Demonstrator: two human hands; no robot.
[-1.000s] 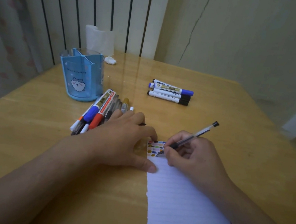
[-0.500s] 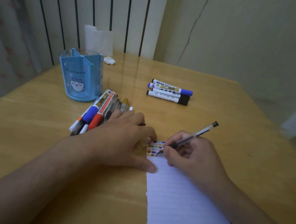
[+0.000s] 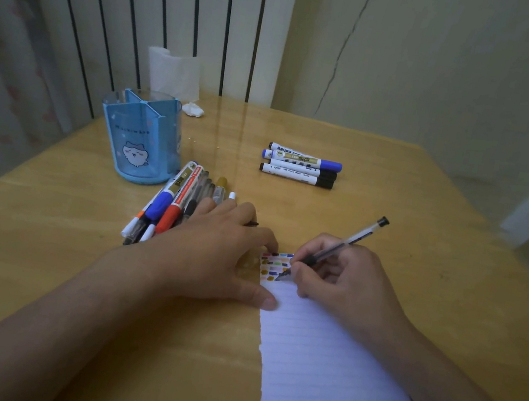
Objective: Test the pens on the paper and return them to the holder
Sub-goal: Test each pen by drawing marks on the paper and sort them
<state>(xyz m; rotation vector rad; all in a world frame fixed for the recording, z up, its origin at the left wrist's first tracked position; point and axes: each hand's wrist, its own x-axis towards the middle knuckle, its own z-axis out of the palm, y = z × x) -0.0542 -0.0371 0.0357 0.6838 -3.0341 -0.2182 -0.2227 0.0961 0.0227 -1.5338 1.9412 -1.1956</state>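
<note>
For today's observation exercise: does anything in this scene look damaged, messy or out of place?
Yes. The lined paper has a ragged, torn left edge. A crumpled white scrap lies loose on the table behind the blue pen holder. The wall behind the table shows a long crack. The holder looks empty while pens lie out on the table.

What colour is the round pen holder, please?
The round plastic pen holder is light blue with a white cartoon face, seen from the head camera.

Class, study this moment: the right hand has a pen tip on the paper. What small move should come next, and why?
Probably finish the short stroke and lift the clear pen off the paper. The right hand holds its tip among the colour marks, the left hand pins the sheet, and the blue holder looks empty.
</note>
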